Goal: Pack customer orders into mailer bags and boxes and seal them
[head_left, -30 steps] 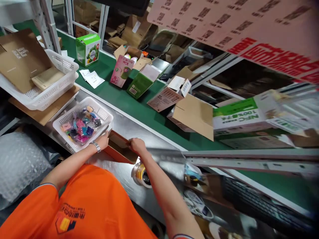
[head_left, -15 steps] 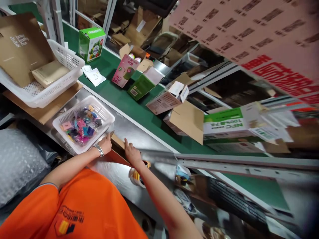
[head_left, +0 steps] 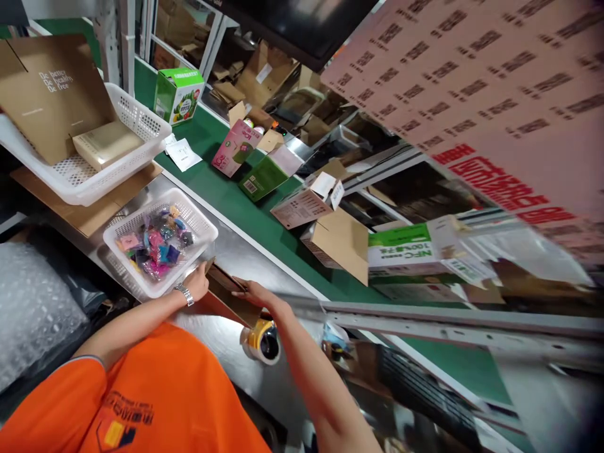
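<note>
"Holding what, there?"

"A brown carton (head_left: 223,302), open at the top, low at the bench (head_left: 250,261) in front of the orange shirt (head_left: 179,390). The left hand (head_left: 197,282) is clamped on its left end."

"And the right hand (head_left: 253,292)?"

"Fingers against the far edge; I can't tell whether they pinch it."

"What's close by?"

"A yellow-and-white roll (head_left: 253,338) just beside the carton's right end, and a white basket (head_left: 206,229) of small colourful packets (head_left: 160,244) just beside the left hand."

"Farther out?"

"A green belt (head_left: 260,218) behind the bench, carrying a pink carton (head_left: 229,151) and a green-and-white box (head_left: 178,97)."
</note>
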### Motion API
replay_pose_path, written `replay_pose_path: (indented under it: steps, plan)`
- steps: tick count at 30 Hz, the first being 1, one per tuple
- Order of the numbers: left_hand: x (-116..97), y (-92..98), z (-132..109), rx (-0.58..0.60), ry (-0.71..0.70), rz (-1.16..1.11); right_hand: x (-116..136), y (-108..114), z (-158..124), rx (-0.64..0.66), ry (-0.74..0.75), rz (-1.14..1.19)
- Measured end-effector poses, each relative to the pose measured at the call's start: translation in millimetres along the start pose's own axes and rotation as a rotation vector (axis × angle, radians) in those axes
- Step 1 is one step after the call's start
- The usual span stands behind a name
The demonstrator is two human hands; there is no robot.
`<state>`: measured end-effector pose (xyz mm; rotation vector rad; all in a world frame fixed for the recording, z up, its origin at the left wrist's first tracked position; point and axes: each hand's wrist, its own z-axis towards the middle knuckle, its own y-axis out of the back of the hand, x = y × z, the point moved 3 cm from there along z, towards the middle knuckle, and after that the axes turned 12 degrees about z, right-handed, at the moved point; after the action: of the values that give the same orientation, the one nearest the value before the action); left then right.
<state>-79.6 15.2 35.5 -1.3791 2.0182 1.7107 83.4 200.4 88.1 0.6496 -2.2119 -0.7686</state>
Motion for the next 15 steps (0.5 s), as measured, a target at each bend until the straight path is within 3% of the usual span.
replay_pose_path:
  steps: [2,3,6,8,10,15]
  plan:
    - [0,-0.8,-1,-0.001,0.003,-0.005,-1,7,-1,0.012,-0.004,0.074]
    - [0,-1.2,-1,-0.004,0.005,-0.007,-1,9,-1,-0.041,-0.025,0.093]
    - [0,-2.5,2,-0.032,0.012,-0.012,-2,8,-11,-0.375,-0.127,0.020]
    - [-1,-4.3,3,-0.052,0.019,-0.017,2,-3,-21,-0.529,-0.160,-0.083]
    - [0,-6.8,2,-0.066,0.022,-0.016,8,-21,-28,-0.532,-0.130,-0.143]
    - [10,-15.4,-4,-0.088,-0.022,-0.004,17,-56,-34,-0.382,0.085,-0.094]
